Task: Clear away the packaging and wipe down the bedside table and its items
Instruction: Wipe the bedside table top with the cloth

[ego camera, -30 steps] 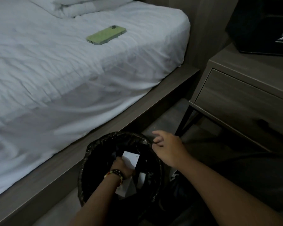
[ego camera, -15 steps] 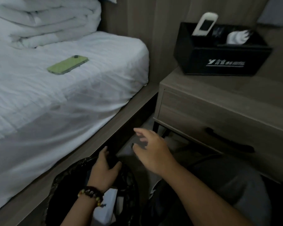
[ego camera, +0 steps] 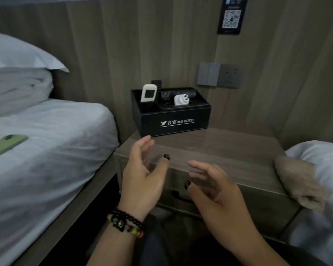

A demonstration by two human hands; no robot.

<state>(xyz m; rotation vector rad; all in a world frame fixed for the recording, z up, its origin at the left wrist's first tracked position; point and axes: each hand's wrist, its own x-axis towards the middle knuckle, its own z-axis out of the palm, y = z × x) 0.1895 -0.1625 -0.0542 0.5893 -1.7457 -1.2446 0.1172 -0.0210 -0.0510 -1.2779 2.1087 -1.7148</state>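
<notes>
While I face the grey wood-grain bedside table (ego camera: 229, 148), a green-cased phone (ego camera: 5, 145) lies on the white bed sheet at far left. My left hand (ego camera: 142, 179) and right hand (ego camera: 217, 191) hover relaxed, holding nothing, at the table's front edge. Black rectangular hotel organiser box (ego camera: 174, 120) stands at the table's back; a beige crumpled cloth (ego camera: 298, 181) rests on its right edge.
</notes>
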